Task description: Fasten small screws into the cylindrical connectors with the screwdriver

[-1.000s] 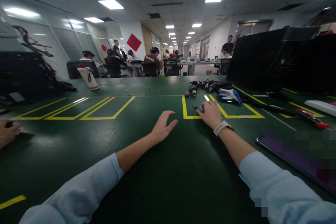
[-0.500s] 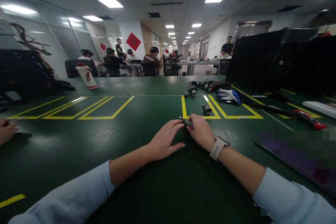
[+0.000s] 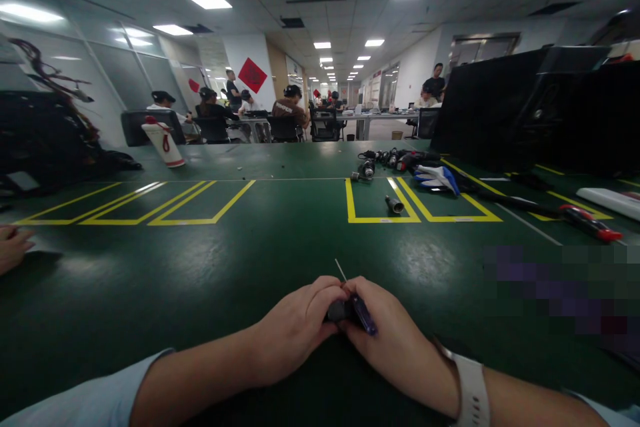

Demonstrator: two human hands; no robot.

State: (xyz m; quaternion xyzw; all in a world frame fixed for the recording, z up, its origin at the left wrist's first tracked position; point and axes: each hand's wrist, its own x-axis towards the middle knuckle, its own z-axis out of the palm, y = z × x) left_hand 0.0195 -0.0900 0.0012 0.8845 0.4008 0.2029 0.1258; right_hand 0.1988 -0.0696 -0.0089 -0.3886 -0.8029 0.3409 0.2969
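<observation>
Smooth green surface [image 3: 200,293], cut off at the frame's lower edge; pixelation masks its right side. Right hand [image 3: 395,333] and left hand [image 3: 295,327] together at near centre, fingertips partly hidden behind knuckles. Right grip closed around a screwdriver [image 3: 365,317]: glossy purple handle, thin straight metal shaft poking out above, middle covered by fingers. Left grip closed on a dark part [image 3: 338,311], matte, rounded at the visible end, mostly hidden between the palms; exact shape unclear. Beyond, inside yellow tape [image 3: 351,200], a hollow metal cylinder [image 3: 395,205] lies on its side.
</observation>
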